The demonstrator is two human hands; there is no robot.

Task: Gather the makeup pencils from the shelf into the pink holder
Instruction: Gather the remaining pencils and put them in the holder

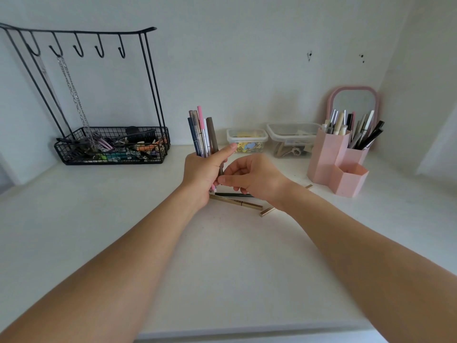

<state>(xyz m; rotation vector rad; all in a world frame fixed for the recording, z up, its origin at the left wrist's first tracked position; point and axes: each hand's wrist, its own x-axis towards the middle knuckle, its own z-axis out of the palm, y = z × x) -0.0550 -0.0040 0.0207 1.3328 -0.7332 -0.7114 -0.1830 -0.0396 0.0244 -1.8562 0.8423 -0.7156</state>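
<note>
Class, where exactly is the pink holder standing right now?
In the head view, the pink holder stands on the right of the white shelf, in front of a pink mirror and beside a clear box.

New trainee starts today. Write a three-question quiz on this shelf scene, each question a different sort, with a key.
1. True or false: the left hand grips a bundle of pencils upright.
2. The front compartment of the pink holder looks: A) packed B) empty C) lidded
3. Fill in: gold pencils lie on the shelf under the ____ hand.

Key: 1 true; 2 B; 3 right
</note>
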